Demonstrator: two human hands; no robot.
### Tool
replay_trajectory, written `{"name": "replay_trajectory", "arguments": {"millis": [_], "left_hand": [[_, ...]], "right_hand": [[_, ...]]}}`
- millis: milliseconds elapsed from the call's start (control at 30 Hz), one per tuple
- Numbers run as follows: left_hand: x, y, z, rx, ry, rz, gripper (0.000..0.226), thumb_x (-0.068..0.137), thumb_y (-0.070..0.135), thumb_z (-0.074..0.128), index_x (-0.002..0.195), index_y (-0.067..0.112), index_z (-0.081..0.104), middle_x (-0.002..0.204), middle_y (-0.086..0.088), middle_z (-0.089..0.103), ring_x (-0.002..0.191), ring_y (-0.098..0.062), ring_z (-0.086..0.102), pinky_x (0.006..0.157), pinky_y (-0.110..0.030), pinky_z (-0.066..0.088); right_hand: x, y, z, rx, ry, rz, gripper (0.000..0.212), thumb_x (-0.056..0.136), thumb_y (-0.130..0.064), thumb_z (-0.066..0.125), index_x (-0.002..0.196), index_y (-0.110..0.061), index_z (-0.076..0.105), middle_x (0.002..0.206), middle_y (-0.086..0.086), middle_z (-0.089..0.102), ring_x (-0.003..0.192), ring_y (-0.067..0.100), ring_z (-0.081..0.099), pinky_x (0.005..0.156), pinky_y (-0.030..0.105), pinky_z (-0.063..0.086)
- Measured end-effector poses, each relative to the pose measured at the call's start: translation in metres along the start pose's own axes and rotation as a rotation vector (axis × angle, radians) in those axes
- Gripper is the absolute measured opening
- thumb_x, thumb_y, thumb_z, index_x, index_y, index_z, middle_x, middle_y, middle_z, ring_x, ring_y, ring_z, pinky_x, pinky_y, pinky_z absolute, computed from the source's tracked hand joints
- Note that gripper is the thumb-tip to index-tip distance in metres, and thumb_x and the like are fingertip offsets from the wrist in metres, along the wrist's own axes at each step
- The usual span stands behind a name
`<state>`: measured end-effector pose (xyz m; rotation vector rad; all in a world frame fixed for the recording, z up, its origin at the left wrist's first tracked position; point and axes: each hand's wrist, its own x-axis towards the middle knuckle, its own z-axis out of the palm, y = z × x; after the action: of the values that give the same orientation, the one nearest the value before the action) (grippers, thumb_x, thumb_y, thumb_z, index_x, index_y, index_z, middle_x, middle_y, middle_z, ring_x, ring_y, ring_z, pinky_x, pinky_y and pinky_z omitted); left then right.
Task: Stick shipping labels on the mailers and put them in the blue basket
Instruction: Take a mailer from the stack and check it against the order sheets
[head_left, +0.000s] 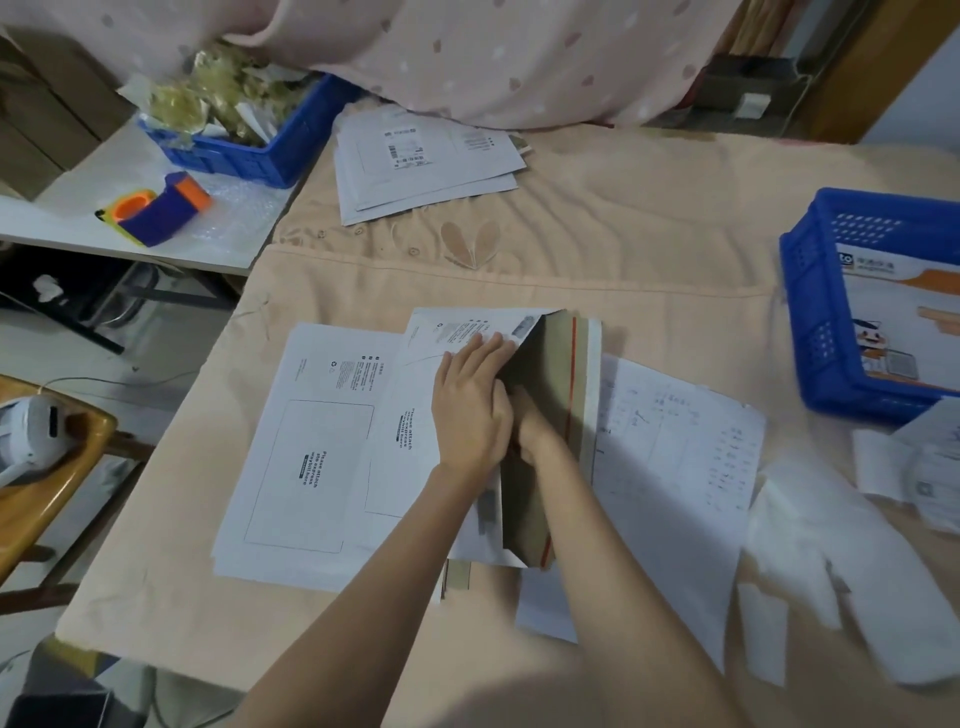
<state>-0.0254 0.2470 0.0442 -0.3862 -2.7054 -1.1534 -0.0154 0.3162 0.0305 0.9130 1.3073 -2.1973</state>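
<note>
Peach bedcover (649, 208): 2 blue baskets (810, 322), 2 hands (470, 410).

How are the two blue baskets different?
The left basket sits on a white side table and is heaped with yellowish packets; the right basket sits on the peach-covered table and holds a flat printed mailer. The left basket is farther away; the right basket is cut off by the picture's edge. Both are blue plastic with slotted walls.
</note>
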Motion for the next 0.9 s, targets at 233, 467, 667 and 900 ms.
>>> {"name": "replay_trajectory", "arguments": {"millis": [233, 467, 667, 900], "left_hand": [[0.004, 0.017, -0.013, -0.097, -0.013, 0.122, 0.063, 0.075, 0.011, 0.025, 0.124, 0.013, 0.064, 0.132, -0.002, 0.059, 0.131, -0.02, 0.047, 0.115, -0.035, 0.023], [-0.013, 0.042, 0.003, -0.118, -0.106, 0.146, 0.055, 0.082, 0.0, 0.033, 0.126, 0.014, 0.062, 0.135, -0.003, 0.057, 0.132, -0.022, 0.045, 0.116, -0.031, 0.021], [-0.022, 0.057, 0.012, -0.119, -0.149, 0.164, 0.05, 0.088, 0.0, 0.034, 0.127, 0.014, 0.062, 0.136, -0.004, 0.056, 0.133, -0.023, 0.044, 0.116, -0.042, 0.025], [-0.023, 0.06, 0.015, -0.084, -0.162, 0.135, 0.045, 0.094, -0.003, 0.039, 0.128, 0.017, 0.06, 0.139, -0.002, 0.054, 0.135, -0.02, 0.041, 0.118, -0.037, 0.021]], "right_hand": [[-0.056, -0.023, -0.071, 0.413, 0.46, -0.528, 0.01, 0.091, -0.006, 0.058, 0.088, -0.014, 0.063, 0.072, 0.001, 0.064, 0.062, 0.011, 0.062, 0.06, 0.019, 0.048], [-0.059, 0.032, -0.152, -0.17, 1.228, -0.175, 0.049, 0.073, -0.025, 0.077, 0.115, -0.008, 0.059, 0.125, 0.017, 0.053, 0.117, 0.036, 0.051, 0.092, 0.041, 0.045], [-0.068, 0.058, -0.154, -0.615, 1.305, -0.143, 0.029, 0.078, -0.023, 0.041, 0.085, -0.003, 0.061, 0.089, 0.019, 0.062, 0.079, 0.031, 0.062, 0.069, 0.034, 0.05], [-0.069, 0.064, -0.16, -0.613, 1.295, -0.054, 0.061, 0.066, -0.042, 0.072, 0.11, -0.004, 0.052, 0.113, 0.02, 0.052, 0.102, 0.033, 0.049, 0.087, 0.04, 0.037]]}}
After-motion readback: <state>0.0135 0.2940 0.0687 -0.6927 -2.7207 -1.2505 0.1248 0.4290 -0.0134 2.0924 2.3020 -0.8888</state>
